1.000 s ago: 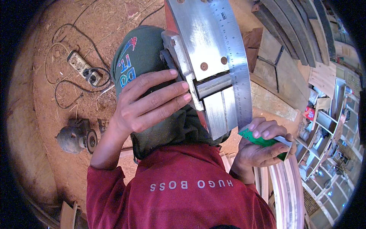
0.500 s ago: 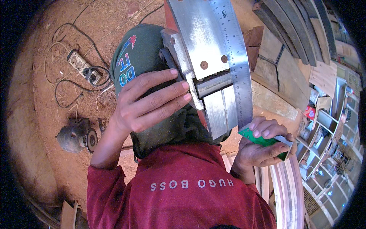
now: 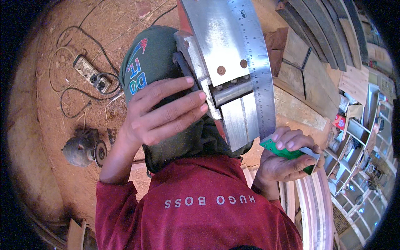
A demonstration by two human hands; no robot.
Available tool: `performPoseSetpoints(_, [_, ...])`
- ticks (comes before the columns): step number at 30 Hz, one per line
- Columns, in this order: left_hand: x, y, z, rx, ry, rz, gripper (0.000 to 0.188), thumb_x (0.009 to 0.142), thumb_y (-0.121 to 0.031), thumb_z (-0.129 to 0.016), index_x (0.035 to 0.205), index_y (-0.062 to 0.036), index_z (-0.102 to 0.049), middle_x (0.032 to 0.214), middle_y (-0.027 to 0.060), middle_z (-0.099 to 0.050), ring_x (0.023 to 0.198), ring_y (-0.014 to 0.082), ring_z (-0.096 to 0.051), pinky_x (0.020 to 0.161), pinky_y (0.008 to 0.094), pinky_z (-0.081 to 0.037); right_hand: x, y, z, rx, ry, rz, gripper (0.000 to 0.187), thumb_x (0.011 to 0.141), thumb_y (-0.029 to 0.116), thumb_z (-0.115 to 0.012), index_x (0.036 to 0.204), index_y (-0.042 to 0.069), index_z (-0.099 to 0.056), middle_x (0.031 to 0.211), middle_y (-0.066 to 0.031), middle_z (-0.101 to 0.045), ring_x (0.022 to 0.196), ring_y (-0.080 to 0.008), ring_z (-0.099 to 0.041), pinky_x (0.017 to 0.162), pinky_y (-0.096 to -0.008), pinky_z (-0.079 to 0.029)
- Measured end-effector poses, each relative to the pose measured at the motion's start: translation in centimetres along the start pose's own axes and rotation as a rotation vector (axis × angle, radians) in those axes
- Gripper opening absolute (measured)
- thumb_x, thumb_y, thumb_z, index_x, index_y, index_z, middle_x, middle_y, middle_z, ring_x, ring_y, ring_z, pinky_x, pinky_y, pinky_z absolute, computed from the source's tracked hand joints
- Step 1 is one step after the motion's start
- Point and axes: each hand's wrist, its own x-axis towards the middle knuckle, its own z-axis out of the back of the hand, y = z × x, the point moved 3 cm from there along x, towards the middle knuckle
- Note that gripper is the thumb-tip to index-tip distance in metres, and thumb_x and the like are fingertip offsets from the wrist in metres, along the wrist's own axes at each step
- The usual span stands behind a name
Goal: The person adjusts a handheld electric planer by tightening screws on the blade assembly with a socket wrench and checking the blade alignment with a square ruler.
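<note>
An upturned electric hand planer (image 3: 221,46) rests over my lap with its metal sole and cutter drum (image 3: 233,94) facing up. My left hand (image 3: 160,110) is at the planer's left side, fingertips against its edge and the thumb hidden. In my right hand (image 3: 287,156) is the green handle of a try square (image 3: 287,152), with the thumb and fingers closed round it. The square's steel ruled blade (image 3: 262,79) stands along the right edge of the planer's sole, its scale marks visible. Just below the drum lies the shorter front plate (image 3: 239,121) of the sole.
Left on the dirt floor are a power strip (image 3: 91,73) with a tangled black cable and a dark angle grinder (image 3: 85,148). Curved dark wood pieces (image 3: 318,33) and boards (image 3: 306,79) lie at far right. Pale curved strips (image 3: 314,208) are by my right arm; cluttered shelving (image 3: 354,133) stands beyond.
The planer and the square's blade have shifted very slightly left and tilted a little. Both hands keep their hold, almost unmoved.
</note>
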Motion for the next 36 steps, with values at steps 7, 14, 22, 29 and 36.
performPoseSetpoints(7, [0.1,-0.4,0.1,-0.023,0.029,0.057,0.026,0.077,-0.01,-0.076,0.102,-0.01,-0.079,0.116,0.004,-0.074,0.109,0.0299,-0.07,0.083,0.037,-0.061,0.2,-0.3,0.4,-0.004,-0.026,-0.032,0.041,0.105,0.053,-0.048,0.102,0.012,-0.049,0.081,-0.0054,-0.055,0.056,-0.0162,-0.053,0.054,-0.0349,-0.052])
performPoseSetpoints(14, [0.2,-0.5,-0.2,0.0,0.005,0.102,0.031,0.072,-0.006,-0.079,0.103,-0.009,-0.079,0.116,0.0042,-0.074,0.11,0.0302,-0.07,0.085,0.0359,-0.061,7.6,-8.5,9.7,-0.049,-0.533,-0.116,0.044,0.105,0.05,-0.052,0.105,0.006,-0.056,0.094,-0.0072,-0.064,0.078,-0.0215,-0.065,0.072,-0.0367,-0.058])
performPoseSetpoints(22, [0.6,-0.8,0.1,0.008,-0.002,0.115,0.029,0.074,-0.006,-0.08,0.103,-0.0083,-0.079,0.115,0.0049,-0.074,0.111,0.03,-0.069,0.086,0.035,-0.06,9.0,-26.7,23.4,0.271,-0.743,-0.413,0.033,0.107,0.035,-0.055,0.11,0.002,-0.058,0.1,-0.0124,-0.068,0.086,-0.0277,-0.071,0.073,-0.0408,-0.063])
performPoseSetpoints(29, [0.5,-0.9,-0.2,0.023,-0.01,0.127,0.028,0.074,-0.007,-0.079,0.102,-0.008,-0.079,0.115,0.0054,-0.074,0.111,0.0296,-0.069,0.088,0.0353,-0.06,9.6,-27.2,27.8,-0.637,-0.773,-0.43,0.036,0.097,0.028,-0.072,0.115,-0.003,-0.067,0.098,-0.0131,-0.071,0.085,-0.0245,-0.069,0.076,-0.0375,-0.056])
performPoseSetpoints(36, [0.6,-1.2,-0.1,0.006,0.029,0.114,0.028,0.074,-0.006,-0.08,0.102,-0.008,-0.08,0.115,0.0055,-0.074,0.111,0.0296,-0.069,0.088,0.0361,-0.061,11.1,-12.6,9.6,-0.672,0.122,0.029,0.021,0.089,0.006,-0.074,0.109,0.003,-0.074,0.109,-0.0127,-0.072,0.1,-0.0272,-0.067,0.085,-0.0383,-0.054])
